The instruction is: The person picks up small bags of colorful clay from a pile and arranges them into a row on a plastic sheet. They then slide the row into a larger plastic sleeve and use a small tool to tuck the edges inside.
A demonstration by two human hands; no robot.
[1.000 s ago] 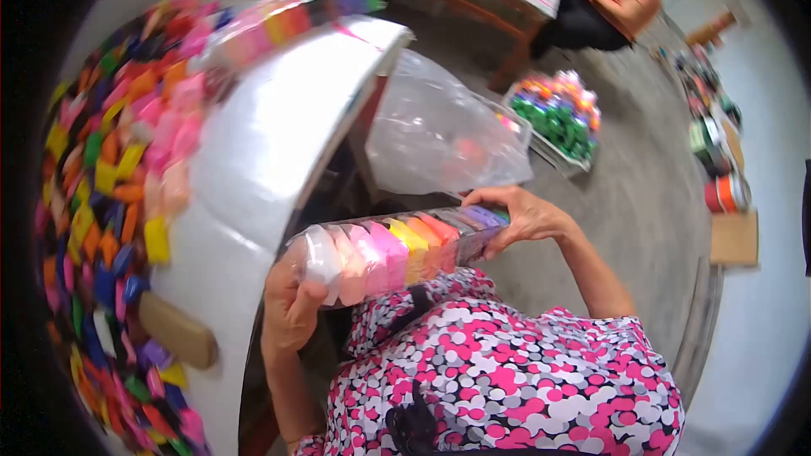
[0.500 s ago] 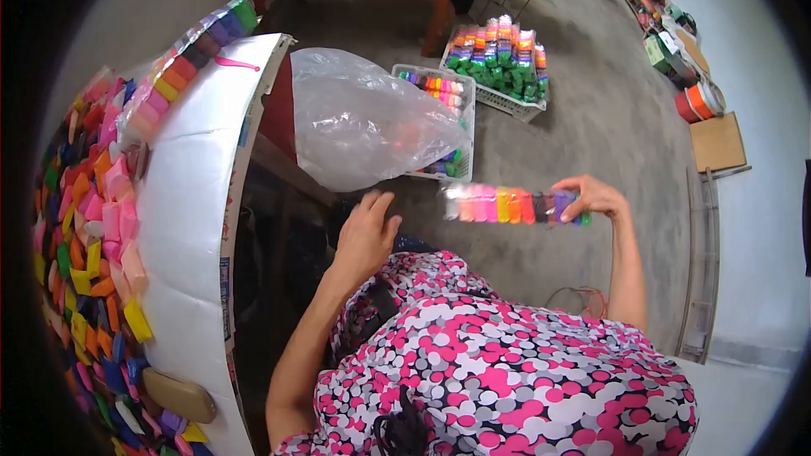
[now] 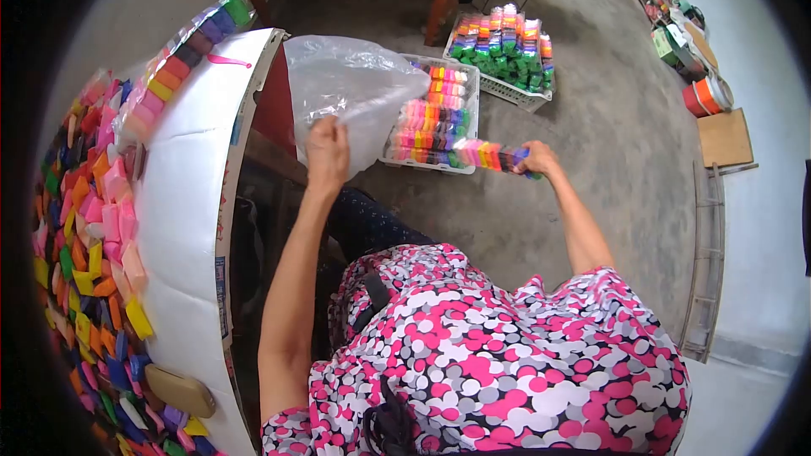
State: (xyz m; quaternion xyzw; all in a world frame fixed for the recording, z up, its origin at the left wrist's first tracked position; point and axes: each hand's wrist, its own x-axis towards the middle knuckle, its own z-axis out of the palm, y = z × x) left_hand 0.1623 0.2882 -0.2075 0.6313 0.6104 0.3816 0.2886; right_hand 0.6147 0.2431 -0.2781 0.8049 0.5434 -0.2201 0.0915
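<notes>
The right hand (image 3: 537, 160), its arm stretched forward, grasps the blue-green end of a slim, clear-wrapped pack of soft, multicoloured blocks (image 3: 486, 154); the pack's pale end reaches over the rim of a white, slotted plastic basket (image 3: 476, 114) holding rows of similar packs. The left hand (image 3: 328, 152), elbow slightly bent, has its curled fingers at a crinkled, translucent plastic bag (image 3: 351, 76); whether they grip it, I cannot tell. Along the edge of the smooth white counter (image 3: 182, 194), a blue printed strip (image 3: 221, 287) carries lettering too small to read.
</notes>
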